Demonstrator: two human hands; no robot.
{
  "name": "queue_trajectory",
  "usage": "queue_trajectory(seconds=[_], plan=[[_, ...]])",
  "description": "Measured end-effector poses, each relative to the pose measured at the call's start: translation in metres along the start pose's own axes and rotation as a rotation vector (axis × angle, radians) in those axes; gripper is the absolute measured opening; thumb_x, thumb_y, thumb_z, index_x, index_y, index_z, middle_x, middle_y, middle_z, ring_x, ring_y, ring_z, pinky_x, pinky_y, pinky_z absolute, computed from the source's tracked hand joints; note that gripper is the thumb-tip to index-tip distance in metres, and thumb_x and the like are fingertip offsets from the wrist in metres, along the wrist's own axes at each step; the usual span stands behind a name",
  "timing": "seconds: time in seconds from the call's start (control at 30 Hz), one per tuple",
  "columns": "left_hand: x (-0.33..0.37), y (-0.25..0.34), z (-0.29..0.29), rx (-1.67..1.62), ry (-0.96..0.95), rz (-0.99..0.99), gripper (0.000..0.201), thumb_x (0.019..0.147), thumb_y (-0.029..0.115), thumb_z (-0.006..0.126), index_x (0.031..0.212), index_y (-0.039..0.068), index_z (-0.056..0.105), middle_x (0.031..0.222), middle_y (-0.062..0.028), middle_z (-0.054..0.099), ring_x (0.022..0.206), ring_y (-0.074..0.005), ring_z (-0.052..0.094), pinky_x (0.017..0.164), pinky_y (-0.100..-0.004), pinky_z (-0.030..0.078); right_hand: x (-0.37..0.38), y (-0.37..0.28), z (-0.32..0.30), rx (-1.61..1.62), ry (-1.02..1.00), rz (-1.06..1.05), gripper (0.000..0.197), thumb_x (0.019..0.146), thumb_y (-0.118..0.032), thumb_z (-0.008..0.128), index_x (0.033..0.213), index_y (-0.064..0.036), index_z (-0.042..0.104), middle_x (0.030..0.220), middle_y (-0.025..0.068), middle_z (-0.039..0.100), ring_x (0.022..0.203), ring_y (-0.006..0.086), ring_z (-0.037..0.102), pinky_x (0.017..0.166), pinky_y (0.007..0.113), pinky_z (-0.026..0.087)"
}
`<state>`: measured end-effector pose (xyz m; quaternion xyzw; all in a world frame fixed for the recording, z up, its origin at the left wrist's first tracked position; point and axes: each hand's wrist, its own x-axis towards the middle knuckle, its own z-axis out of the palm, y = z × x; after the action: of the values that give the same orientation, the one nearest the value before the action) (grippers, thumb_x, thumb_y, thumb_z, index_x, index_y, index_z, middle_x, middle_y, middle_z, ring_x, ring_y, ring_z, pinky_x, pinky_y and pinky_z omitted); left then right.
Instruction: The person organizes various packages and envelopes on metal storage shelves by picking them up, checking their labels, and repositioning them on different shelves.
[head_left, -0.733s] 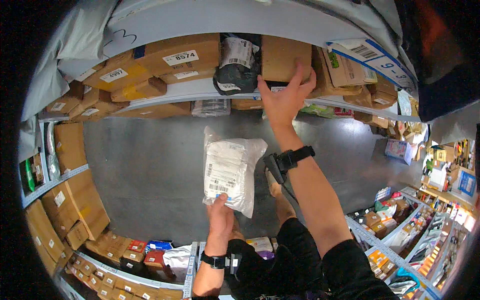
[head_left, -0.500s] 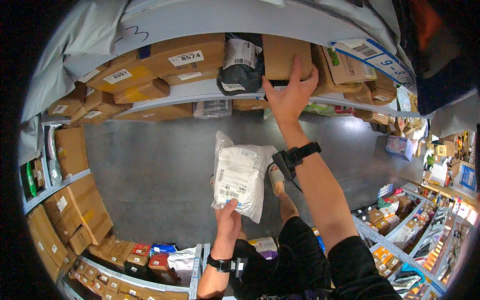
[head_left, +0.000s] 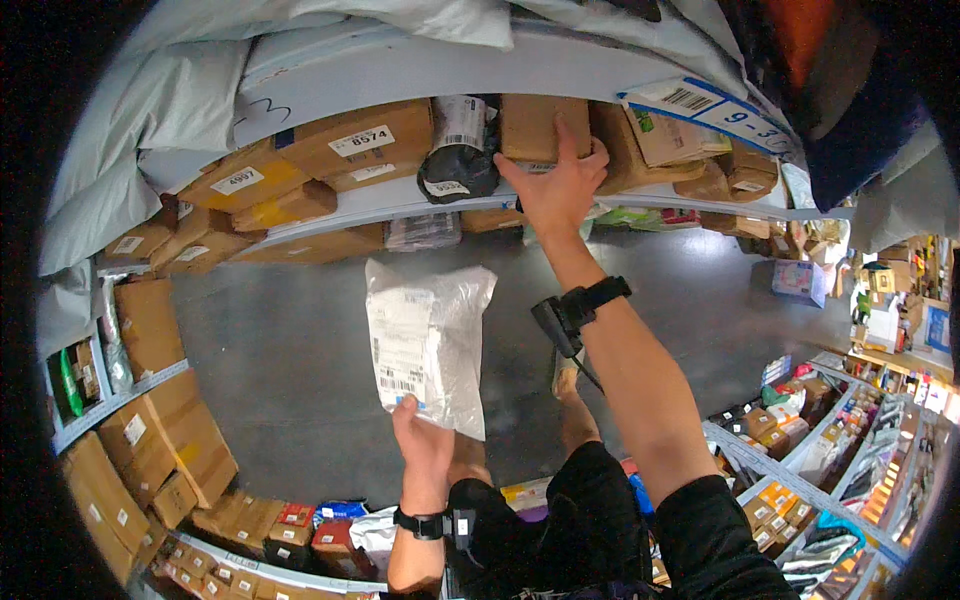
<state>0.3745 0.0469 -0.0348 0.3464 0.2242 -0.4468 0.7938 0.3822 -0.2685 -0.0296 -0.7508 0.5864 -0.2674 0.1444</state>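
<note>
My left hand holds a white plastic mailer bag by its lower edge, thumb on top, over the floor. The bag has a printed label on its face. My right hand reaches up to the shelf and grips a brown cardboard box, thumb at its lower left and fingers across its front. Just left of that box lies a black plastic-wrapped parcel with a white label. Directly right of it stands another brown carton, partly behind a flatter box with a green print.
The grey shelf ahead holds several labelled cartons and carries a blue-white tag. Large cartons stand at the left. Racks of small parcels line the near side and right. A lilac box sits on the floor.
The white mailer bag has moved left and turned slightly in my left hand. My right hand stays on the cardboard box, which shows a strip of label near its lower edge. The view has shifted a little.
</note>
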Motion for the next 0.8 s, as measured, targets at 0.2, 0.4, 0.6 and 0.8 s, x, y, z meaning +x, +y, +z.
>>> queue_trajectory(seconds=[0.2,0.4,0.6,0.8], plan=[[0.007,-0.012,0.042,0.102,-0.058,0.093,0.07,0.075,0.031,0.067,0.135,0.007,0.041,0.129,-0.0074,0.052,0.119,-0.0277,0.049,0.101,-0.0429,0.038,-0.003,0.022,-0.021,0.168,-0.068,-0.195,0.085,0.063,-0.038,0.082,0.136,-0.0178,0.042,0.136,0.028,0.027,0.124,0.0429,0.031,0.1,0.047,0.035],[0.022,-0.041,0.128,0.208,-0.164,0.127,0.068,0.078,0.021,0.066,0.137,0.005,0.037,0.135,-0.0085,0.048,0.125,-0.026,0.045,0.106,-0.0419,0.034,-0.017,0.088,-0.053,0.589,-0.167,-0.306,0.063,0.075,0.002,0.062,0.133,-0.0038,0.038,0.133,0.0199,0.04,0.125,0.0366,0.039,0.106,0.044,0.03],[0.102,-0.044,0.225,0.085,-0.199,0.259,0.042,0.084,0.021,0.065,0.121,0.008,0.049,0.119,-0.0063,0.057,0.111,-0.0213,0.054,0.098,-0.0383,0.042,-0.025,0.13,-0.075,0.657,-0.371,-0.132,0.049,0.078,0.0,0.058,0.125,0.0,0.046,0.12,0.0166,0.055,0.115,0.0304,0.05,0.099,0.04,0.04],[0.161,-0.019,0.229,0.162,-0.102,0.399,0.041,0.084,0.022,0.065,0.119,0.005,0.052,0.112,-0.007,0.06,0.103,-0.0212,0.057,0.091,-0.0356,0.045,-0.027,0.152,-0.091,0.445,-0.371,-0.33,0.038,0.077,-0.005,0.059,0.115,-0.004,0.055,0.107,0.0131,0.061,0.106,0.0321,0.053,0.095,0.04,0.039]])
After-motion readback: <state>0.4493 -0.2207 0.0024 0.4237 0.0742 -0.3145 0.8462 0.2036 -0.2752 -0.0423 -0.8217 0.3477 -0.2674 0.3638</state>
